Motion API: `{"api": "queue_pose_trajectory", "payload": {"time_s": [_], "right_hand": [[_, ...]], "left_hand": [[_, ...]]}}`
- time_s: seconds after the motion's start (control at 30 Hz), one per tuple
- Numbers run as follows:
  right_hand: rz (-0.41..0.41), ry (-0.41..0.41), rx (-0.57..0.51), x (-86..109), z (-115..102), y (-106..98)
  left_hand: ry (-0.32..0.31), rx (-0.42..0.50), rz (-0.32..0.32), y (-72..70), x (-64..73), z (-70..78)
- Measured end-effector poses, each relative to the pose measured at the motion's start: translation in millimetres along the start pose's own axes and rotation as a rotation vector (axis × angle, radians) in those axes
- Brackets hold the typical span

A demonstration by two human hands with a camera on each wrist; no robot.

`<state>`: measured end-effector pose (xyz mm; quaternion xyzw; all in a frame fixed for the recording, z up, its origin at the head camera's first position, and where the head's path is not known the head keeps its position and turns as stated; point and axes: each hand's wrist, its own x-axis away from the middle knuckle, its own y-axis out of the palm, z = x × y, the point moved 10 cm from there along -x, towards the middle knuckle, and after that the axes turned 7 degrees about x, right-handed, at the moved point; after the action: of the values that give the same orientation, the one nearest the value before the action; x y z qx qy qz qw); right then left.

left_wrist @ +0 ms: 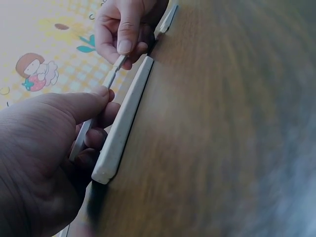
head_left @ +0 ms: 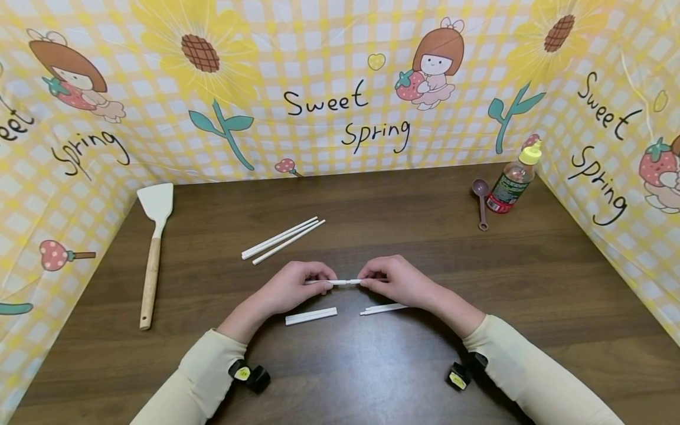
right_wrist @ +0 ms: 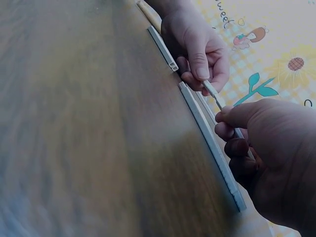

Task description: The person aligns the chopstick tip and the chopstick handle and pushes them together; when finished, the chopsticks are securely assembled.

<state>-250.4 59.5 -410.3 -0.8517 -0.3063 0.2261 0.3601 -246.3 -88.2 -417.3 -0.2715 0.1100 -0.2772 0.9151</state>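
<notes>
Over the middle of the table my left hand [head_left: 293,289] pinches a slim white chopstick section [head_left: 339,283] between thumb and fingers. My right hand [head_left: 399,282] pinches a second white chopstick section [head_left: 355,281]. Both pieces lie in one line, end to end, with a narrow joint showing between their tips. Parts of each are hidden by the fingers. In front of the left hand lies a pair of white sections [head_left: 311,316], with a hollow square end [right_wrist: 173,66] seen in the right wrist view. Another pair with stepped tips [head_left: 382,309] lies by the right hand, partly covered by it.
Three longer white sticks [head_left: 281,241] lie behind the left hand. At the far left is a white spatula [head_left: 151,271] with a wooden handle. A brown measuring spoon [head_left: 481,198] and a yellow-capped bottle [head_left: 510,186] stand back right. A patterned cloth [head_left: 329,65] walls the table.
</notes>
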Motion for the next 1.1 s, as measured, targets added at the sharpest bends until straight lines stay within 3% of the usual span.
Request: {"api": "queue_pose_trajectory", "payload": {"time_s": [1.1], "right_hand": [[0.021,-0.028,0.026,-0.6,-4.5,1.1]], "left_hand": [[-0.013,-0.008,0.0,1.6,-1.2,-0.7]]}}
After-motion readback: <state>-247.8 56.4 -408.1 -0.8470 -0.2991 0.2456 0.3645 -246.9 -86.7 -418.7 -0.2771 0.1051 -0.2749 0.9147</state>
